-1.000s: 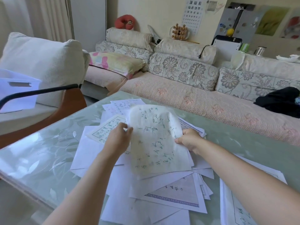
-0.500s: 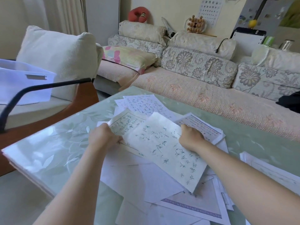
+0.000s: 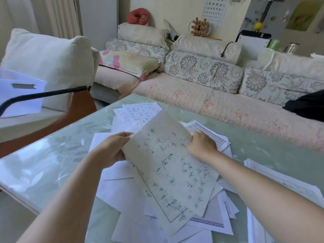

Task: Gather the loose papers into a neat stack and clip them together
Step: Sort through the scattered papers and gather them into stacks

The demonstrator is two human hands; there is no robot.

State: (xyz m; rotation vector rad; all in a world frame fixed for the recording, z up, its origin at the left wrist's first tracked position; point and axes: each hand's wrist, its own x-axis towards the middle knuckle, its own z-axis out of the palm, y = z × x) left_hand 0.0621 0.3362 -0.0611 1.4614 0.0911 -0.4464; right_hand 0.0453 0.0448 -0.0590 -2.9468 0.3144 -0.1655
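Note:
Thin handwritten sheets (image 3: 171, 165), at least two overlapped, are lifted and tilted above a loose pile of papers (image 3: 122, 188) spread on the glass table (image 3: 52, 162). My left hand (image 3: 112, 149) grips the sheets' left edge, thumb on top. My right hand (image 3: 201, 146) holds their upper right edge with curled fingers. More handwritten pages (image 3: 138, 111) lie at the far end of the pile, and a bordered page (image 3: 208, 132) shows under my right hand. No clip is visible.
A separate group of sheets (image 3: 284, 183) lies at the table's right edge. A chair with a white cushion (image 3: 50, 62) and a white bin (image 3: 19, 95) stand at the left. A floral sofa (image 3: 210, 88) runs behind the table.
The handwritten sheets came down toward the pile, then rose again and turned slantwise. My left hand shifted from the papers on the table to the lifted sheets' left edge. The camera view swung.

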